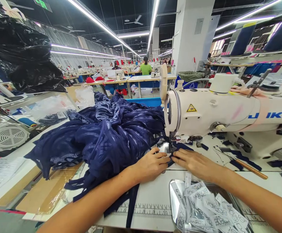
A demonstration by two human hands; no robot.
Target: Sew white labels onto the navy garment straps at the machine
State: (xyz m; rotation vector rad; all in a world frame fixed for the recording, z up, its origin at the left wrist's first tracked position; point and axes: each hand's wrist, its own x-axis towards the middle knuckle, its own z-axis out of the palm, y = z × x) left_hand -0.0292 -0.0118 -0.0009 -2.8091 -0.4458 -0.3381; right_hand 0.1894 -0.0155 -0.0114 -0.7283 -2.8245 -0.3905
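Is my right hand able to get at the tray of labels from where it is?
Probably yes: the right hand rests on the navy fabric at the needle, and the label tray sits just below it, uncovered.

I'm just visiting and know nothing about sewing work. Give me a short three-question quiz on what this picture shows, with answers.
1. True or false: both hands rest on navy fabric at the needle of the sewing machine.
2. What lies in the metal tray near the right hand? A) scissors B) printed white labels C) buttons
3. Fill in: the big pile of navy fabric lies to the ___ of the left hand.

Key
1. True: the fingertips of both hands press the navy fabric flat just in front of the needle.
2. B: printed white labels.
3. Left.
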